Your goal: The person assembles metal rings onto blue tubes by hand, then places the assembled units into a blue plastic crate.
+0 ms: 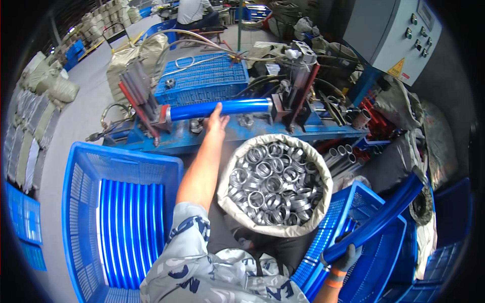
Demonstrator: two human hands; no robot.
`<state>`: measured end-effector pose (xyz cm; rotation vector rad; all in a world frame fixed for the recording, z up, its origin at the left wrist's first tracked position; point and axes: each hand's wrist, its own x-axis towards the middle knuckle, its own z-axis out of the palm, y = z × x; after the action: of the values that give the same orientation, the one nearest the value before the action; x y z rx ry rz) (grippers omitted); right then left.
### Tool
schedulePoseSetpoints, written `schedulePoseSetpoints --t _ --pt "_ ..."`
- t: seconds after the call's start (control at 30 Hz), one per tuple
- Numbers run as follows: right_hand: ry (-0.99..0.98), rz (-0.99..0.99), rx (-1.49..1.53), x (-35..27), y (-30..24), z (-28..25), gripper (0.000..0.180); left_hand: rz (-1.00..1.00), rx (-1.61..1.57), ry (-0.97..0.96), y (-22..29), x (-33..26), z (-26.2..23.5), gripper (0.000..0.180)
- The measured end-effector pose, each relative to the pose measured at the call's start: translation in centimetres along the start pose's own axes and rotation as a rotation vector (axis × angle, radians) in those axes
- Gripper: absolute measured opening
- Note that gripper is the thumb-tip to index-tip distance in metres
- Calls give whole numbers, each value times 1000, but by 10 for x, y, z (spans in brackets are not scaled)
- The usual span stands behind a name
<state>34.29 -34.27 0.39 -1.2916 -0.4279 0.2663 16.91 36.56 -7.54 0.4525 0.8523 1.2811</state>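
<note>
A shiny blue tube (242, 106) lies level between the two end blocks of a bench machine (298, 101). My bare left hand (216, 121) reaches up to it, with fingers against its front and underside near the middle; part of the grip is hidden. Down at the lower right, my right hand (347, 258), in a dark glove, is closed around the near end of another blue tube (384, 217). That tube slants up and away to the right, above a blue crate (361, 194). Between my arms stands a pale sack (226, 194) full of metal rings (273, 183).
At the left, a large blue crate (73, 212) holds a row of blue tubes (131, 227). Behind the machine sits an upturned blue crate (202, 76) with hoses over it. A grey control cabinet (386, 35) stands at the upper right. A person (194, 12) sits far back.
</note>
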Motion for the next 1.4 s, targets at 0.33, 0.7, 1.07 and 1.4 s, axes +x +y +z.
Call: schedulePoseSetpoints --t 0.33,0.7,1.07,1.4 --pt "70 17 -47 -3 -1 -10 86 -150 89 89 -26 70 -21 82" --pt "453 14 -372 -48 -7 -126 49 -150 290 17 -45 26 -28 74" --pt "754 712 -1673 -261 67 -450 90 13 647 -211 -1 -41 -203 50" --pt "385 1003 -1173 -345 197 -428 82 293 966 -225 -26 -142 -249 48"
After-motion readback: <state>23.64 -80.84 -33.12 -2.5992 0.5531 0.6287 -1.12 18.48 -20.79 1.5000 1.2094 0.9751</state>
